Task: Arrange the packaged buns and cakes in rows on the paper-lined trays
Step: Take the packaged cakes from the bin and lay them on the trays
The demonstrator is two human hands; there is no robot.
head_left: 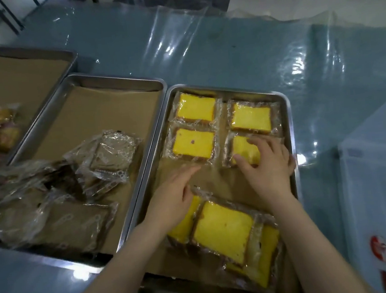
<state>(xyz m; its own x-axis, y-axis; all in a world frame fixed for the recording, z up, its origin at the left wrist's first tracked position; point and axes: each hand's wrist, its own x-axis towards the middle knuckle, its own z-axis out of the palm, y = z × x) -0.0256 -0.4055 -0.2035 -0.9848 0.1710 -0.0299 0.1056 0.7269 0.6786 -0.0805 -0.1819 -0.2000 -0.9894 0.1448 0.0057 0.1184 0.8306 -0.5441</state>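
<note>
wrapped cake [240, 147] gripped under right hand [270, 166] fingers [257, 142]

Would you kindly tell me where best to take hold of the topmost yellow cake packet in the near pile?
Probably across its left and right edges, from above at the far end. The topmost packet lies uppermost and skewed over the others, and bare paper beyond that end leaves room for the left hand beside it.
</note>
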